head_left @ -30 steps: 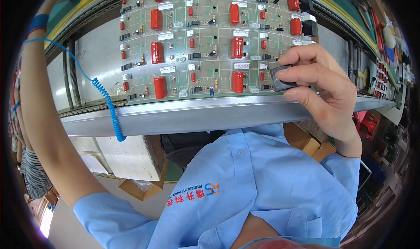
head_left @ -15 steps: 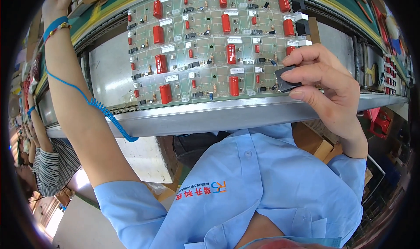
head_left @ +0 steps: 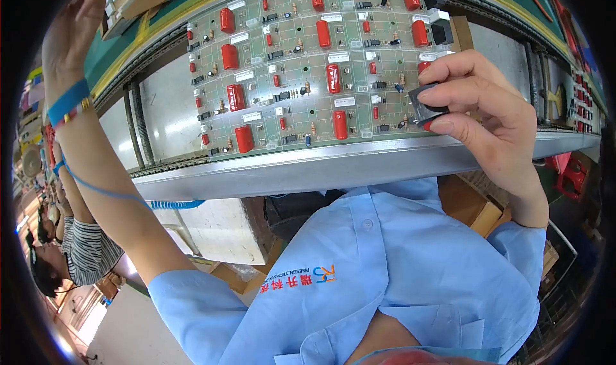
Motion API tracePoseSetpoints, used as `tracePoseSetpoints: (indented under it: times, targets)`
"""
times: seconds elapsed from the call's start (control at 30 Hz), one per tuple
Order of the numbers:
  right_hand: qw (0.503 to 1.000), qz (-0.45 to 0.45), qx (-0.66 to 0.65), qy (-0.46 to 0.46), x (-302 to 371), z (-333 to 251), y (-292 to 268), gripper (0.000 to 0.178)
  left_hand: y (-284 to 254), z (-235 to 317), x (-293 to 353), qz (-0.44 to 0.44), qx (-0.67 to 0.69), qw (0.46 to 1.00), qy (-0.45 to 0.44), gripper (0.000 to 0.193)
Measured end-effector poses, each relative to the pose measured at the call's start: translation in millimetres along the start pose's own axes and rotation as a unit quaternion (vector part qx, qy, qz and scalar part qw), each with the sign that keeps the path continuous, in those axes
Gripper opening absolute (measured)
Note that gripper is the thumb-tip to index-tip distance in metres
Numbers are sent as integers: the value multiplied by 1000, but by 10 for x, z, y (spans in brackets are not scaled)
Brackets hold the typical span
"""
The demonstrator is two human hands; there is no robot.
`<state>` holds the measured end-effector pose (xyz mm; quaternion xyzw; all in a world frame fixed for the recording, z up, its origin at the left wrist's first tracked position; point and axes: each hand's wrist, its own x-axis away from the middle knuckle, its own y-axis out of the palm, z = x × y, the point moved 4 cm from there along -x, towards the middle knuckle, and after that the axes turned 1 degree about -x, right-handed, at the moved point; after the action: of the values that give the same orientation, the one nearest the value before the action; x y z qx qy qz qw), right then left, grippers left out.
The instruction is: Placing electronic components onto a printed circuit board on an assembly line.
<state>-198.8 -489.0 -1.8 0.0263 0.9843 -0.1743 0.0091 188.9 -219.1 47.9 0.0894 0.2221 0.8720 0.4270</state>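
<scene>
My right hand is closed in a pinch on a black block-shaped component, with thin metal pins showing on its left side. It holds the part tilted at the right end of the nearest row of a green circuit board panel; whether the pins touch the board I cannot tell. Red capacitors, small resistors and black chips stand in rows on the panel. Far off at the upper left, my left hand is open, fingers stretched out beside a cardboard box. A blue wristband circles that wrist.
The panel sits between chain rails above a metal front rail. Black-and-white block parts stand at its far right end. A coiled blue cord hangs from my left wrist. Another person in a striped sleeve is at the left.
My left hand has come further into view at the upper left, beside the box. My right hand keeps its pinch on the black component, tilting it a little. The whole view has shifted slightly.
</scene>
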Motion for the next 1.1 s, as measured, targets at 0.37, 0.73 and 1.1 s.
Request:
tracePoseSetpoints:
  times: [0.37,0.73,1.1]
  targets:
    - [997,18,47,-61,128,19,-51,23,1548,-1285,639,-76,-274,941,-185,35]
    - [995,17,75,-71,384,183,-324,21,2197,-1683,820,-81,-571,806,-130,23]
    - [972,52,162,-164,580,331,-438,27,2414,-1802,904,-163,-764,616,98,14]
